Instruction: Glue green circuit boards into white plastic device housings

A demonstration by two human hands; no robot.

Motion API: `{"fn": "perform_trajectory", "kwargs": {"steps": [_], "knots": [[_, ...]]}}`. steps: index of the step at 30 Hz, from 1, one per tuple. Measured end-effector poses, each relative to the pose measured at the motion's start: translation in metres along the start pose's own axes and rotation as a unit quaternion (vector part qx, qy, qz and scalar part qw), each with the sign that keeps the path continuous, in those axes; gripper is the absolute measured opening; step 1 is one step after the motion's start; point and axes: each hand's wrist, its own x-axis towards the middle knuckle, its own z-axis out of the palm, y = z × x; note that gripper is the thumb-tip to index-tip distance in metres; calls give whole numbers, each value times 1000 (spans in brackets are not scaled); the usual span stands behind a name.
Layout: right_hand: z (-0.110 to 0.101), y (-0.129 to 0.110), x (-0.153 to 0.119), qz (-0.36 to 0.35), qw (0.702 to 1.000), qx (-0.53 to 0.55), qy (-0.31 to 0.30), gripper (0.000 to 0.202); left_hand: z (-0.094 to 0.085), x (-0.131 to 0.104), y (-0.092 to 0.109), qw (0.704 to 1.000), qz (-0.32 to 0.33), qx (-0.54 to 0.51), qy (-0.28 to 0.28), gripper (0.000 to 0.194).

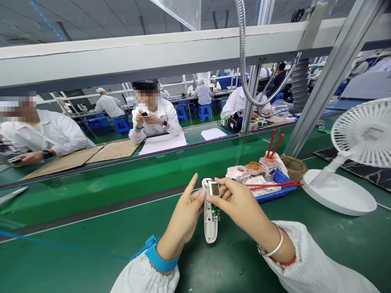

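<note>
White plastic housing (210,232), its long axis running up the frame just below centre, sits between both hands, the left hand's (187,211) grip clasping its upper left edge, the right hand's (241,201) pinching the display module (215,189) at its upper end.

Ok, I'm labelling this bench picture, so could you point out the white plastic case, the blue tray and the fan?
White plastic case (210,225): head view, inside of its lower half.
Blue tray (275,195): head view, its near wall.
Fan (365,132): head view, its round grille.
</note>
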Motion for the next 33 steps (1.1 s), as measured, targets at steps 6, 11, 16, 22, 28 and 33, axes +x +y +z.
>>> {"fn": "perform_trajectory", "kwargs": {"steps": [6, 11, 16, 22, 28, 33], "knots": [[3, -3, -5, -54, 997, -60, 14, 36, 1, 2, 0, 998, 1, -65, -17, 46], [6, -3, -6, -94, 991, -90, 29, 40, 0, 2, 1, 996, 15, -87, -4, 41], [9, 1, -7, -132, 985, -101, 51, 41, 1, 2, 0, 996, 10, -88, -8, 40], [15, 7, -8, -161, 977, -121, 72, 41, 0, 0, -4, 996, 18, -91, -5, 41], [19, 7, -11, -202, 967, -135, 82, 42, 1, -4, -1, 995, 33, -95, -23, 38], [19, 4, -13, -248, 953, -143, 95, 43, 3, -9, 5, 997, 50, -46, -39, 26]]}}
